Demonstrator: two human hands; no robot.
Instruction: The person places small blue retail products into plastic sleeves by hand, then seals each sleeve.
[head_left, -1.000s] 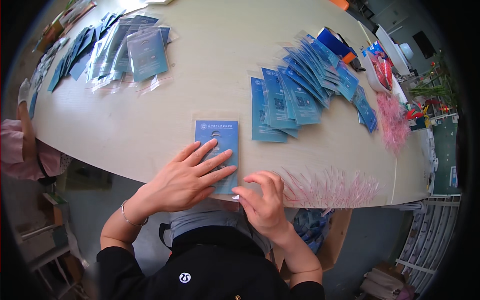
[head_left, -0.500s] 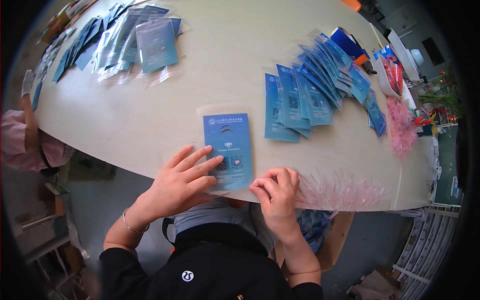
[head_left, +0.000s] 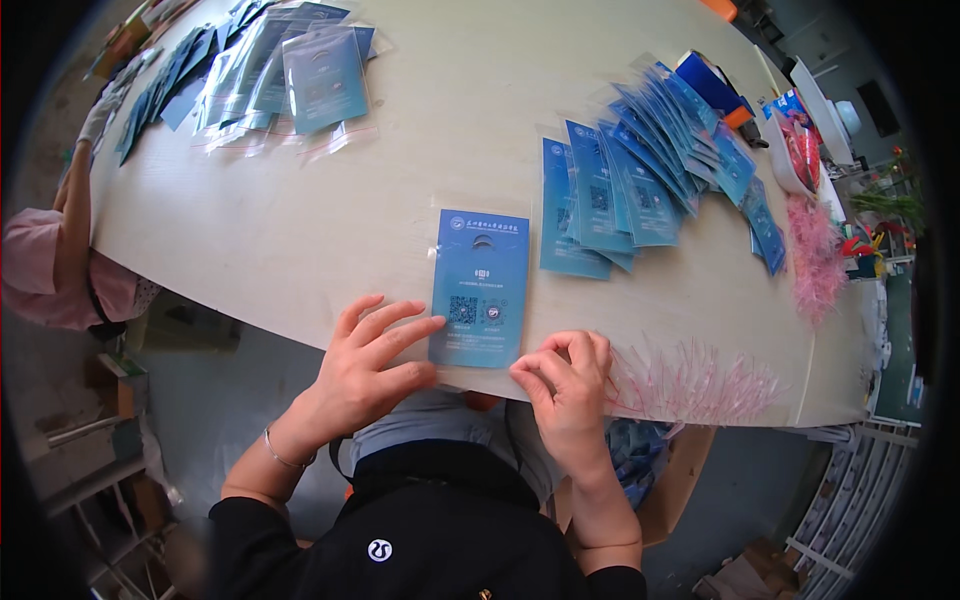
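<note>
Blue card point(head_left: 480, 270), clear-sleeved, is lying flat at the table's point(head_left: 420, 150) near edge, head view, seemingly for two-handed access. Left hand point(head_left: 365, 360), loosely spread, gripping nothing, is resting fingertips by its left edge, apparently steadying. Right hand point(head_left: 572, 392) is pinching by the lower right corner; whether it is holding anything, cannot tell. Strips point(head_left: 705, 385) are lying alongside, presumably within reach.

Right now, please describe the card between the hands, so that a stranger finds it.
Find the pale table, then its near edge between the left hand and right hand. The blue card there lies alone; the other cards overlap in piles.
</note>
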